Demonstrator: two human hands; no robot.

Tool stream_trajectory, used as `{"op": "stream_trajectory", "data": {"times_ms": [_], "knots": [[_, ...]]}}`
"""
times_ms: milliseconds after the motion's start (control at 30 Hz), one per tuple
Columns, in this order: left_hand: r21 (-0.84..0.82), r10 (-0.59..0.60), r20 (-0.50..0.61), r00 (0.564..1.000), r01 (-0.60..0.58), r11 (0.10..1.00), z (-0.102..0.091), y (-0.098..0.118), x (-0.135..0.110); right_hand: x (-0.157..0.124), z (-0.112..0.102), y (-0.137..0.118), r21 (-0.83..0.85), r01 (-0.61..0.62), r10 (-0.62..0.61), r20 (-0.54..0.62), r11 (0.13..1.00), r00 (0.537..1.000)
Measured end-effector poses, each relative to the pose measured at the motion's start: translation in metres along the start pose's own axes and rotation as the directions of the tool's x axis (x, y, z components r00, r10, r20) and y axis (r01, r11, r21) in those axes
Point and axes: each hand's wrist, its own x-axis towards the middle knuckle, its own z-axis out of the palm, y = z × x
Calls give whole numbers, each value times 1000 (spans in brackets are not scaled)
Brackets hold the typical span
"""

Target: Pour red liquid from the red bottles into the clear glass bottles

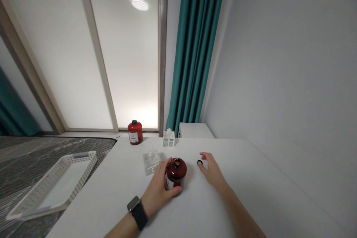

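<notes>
Holding bottle (pixel 177 174), white table (pixel 111 193), teal curtain (pixel 195 52)

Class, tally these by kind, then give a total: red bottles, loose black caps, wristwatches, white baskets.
Red bottles: 2
Loose black cap: 1
Wristwatch: 1
White basket: 1
Total: 5

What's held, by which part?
Left hand: open bottle, by its side. Right hand: black cap at the thumb tip; can't tell if it's held.
</notes>
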Motion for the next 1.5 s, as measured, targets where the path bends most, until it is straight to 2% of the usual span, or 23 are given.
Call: {"op": "stream_trajectory", "data": {"times_ms": [133,200,267,367,467,567,667,767,867,967,1067,1167,1333,1500], "knots": [[-10,-16,21,1000,16,1000,-1,-6,0,-13,0,-32,15,27,-27,-54,1000,998],[-5,-31,25,999,31,999,-2,-9,1,-22,7,-53,71,53,-51,-29,996,998],[6,-33,35,999,32,999,-4,-12,1,-29,17,-71,237,44,-62,72,971,995],[21,-11,84,996,9,1000,-11,-11,1,-34,27,-87,370,-75,-20,245,926,969],[37,20,150,988,-26,999,-18,-5,1,-33,30,-90,406,-182,35,344,896,938],[55,28,157,987,-37,998,-22,1,0,-32,30,-86,390,-210,70,343,897,937],[83,27,118,993,-37,996,-23,4,-2,-30,33,-80,376,-197,82,301,905,950],[151,81,73,994,-92,984,-32,10,-1,-29,35,-75,352,-152,62,253,923,966],[269,198,-3,980,-190,944,-52,18,4,-26,36,-70,314,-97,21,237,944,971],[364,263,-121,957,-203,909,-78,21,12,-24,36,-67,279,-44,-21,224,959,974],[425,271,-180,946,-174,888,-98,10,19,-24,38,-63,227,9,-54,194,974,979],[428,215,-206,955,-110,897,-103,-15,21,-27,42,-58,186,12,-42,161,982,986],[350,76,-215,974,4,937,-86,-56,17,-32,47,-50,123,43,-56,97,991,994],[291,28,-169,985,23,956,-74,-71,16,-33,55,-60,123,-56,43,110,991,993]]}}
